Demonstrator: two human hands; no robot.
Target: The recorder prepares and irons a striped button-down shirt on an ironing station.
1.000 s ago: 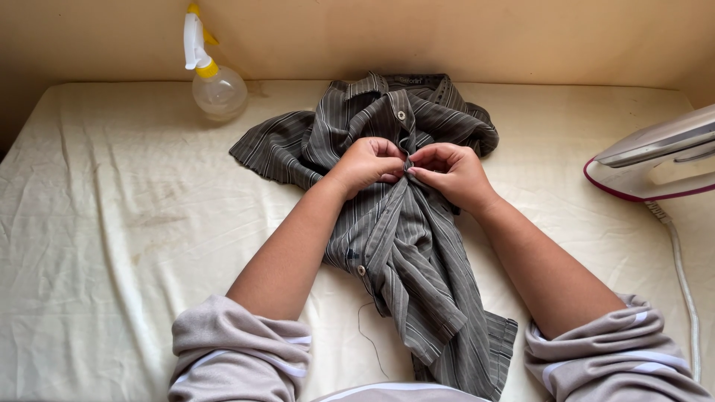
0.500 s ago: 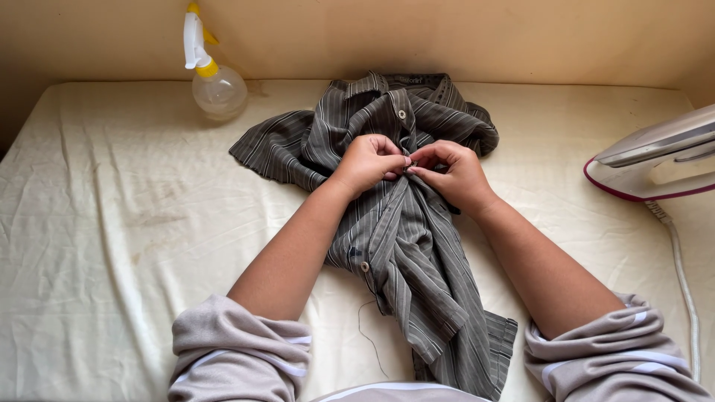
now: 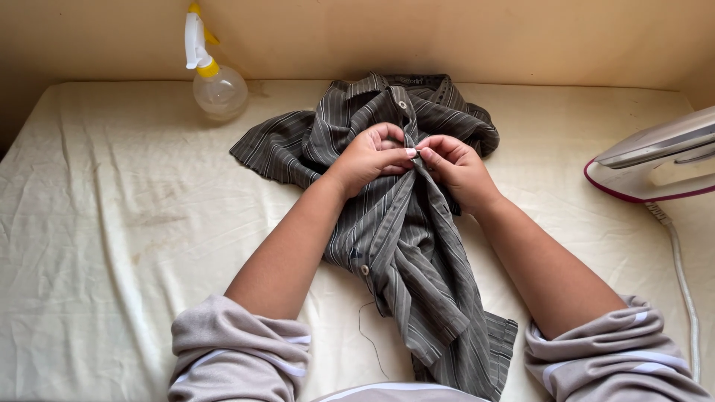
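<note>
Fingertips of both my left hand (image 3: 370,155) and right hand (image 3: 456,165) pinch the front placket of the grey striped shirt (image 3: 402,238), which lies crumpled mid-sheet. Beyond stands a spray bottle (image 3: 216,82); an iron (image 3: 659,160) sits far right.

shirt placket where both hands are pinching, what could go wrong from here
The shirt lies bunched, so the left hand and right hand might pair a button with the wrong hole. The iron sits close to the right elbow; its cord could snag.
</note>
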